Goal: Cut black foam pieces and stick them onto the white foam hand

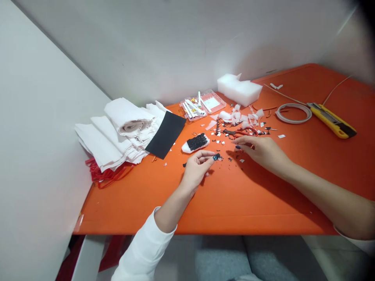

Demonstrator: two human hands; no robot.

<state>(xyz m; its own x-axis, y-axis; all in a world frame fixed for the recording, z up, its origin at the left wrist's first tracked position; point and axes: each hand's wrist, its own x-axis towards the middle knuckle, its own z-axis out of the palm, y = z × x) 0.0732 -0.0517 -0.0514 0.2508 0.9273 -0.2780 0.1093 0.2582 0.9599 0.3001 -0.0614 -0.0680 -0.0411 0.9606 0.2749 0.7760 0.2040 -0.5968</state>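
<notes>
My left hand [197, 168] is closed in a pinch low over the orange table, thumb and index tips together at a small dark spot. Whether that is a black scrap or only the dark thumbnail, I cannot tell. Just beyond it lies a small white foam block [187, 148] with overlapping black pieces [197, 142] covering its top. To the right, my right hand [259, 151] holds its thumb and fingertips close together; anything between them is too small to make out. Red-handled scissors [249, 132] lie beyond the right hand. Tiny black and white scraps [230, 159] are scattered between both hands.
A black sheet [166, 134] leans on folded white cloth or paper [125, 117] at left. Behind are an open marker box [215, 102], white foam [238, 89] and foam bits [231, 116]. A tape roll [293, 121] and yellow cutter [329, 119] lie right on the orange table [234, 207].
</notes>
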